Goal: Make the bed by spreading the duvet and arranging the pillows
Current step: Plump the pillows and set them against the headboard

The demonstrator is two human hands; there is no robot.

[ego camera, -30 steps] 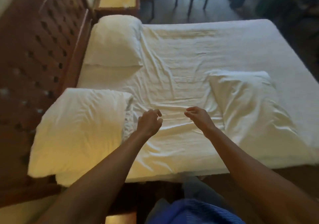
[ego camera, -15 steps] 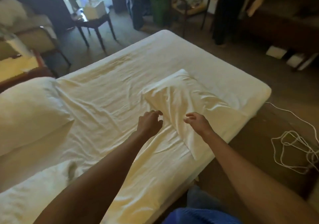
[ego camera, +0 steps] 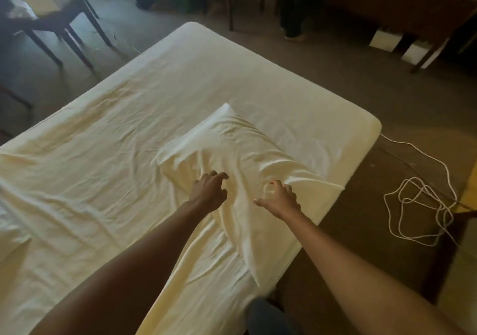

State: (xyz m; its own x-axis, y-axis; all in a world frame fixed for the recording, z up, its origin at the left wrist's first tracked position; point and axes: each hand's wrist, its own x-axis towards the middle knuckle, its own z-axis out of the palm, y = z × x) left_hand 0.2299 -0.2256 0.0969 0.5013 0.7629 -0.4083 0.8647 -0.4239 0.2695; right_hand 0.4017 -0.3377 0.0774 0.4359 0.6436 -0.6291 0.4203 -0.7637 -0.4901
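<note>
Both hands reach forward over the near right part of a bed [ego camera: 232, 76], bare forearms stretching in from the bottom edge. Left hand [ego camera: 209, 192] is seen from the back, fingers curled downward onto the cloth of a flat pillow [ego camera: 247, 148]. Creases in the fabric run toward it, but I cannot tell whether it is pinching the cloth or only touching it. Right hand [ego camera: 278, 197] is just beside it, palm down, fingers spread and half bent, thumb pointing toward the left hand. It grips nothing and sits at or just above the pillow's near right side.

That pillow is white, limp and rumpled. It lies at an angle on the bed, close to the right edge of the mattress, one corner pointing away from the person. A white, wrinkled sheet [ego camera: 90, 179] covers the mattress. On the brown floor [ego camera: 335, 76] to the right of the bed lies a loosely coiled white cord [ego camera: 418, 205], well apart from the hands.
</note>
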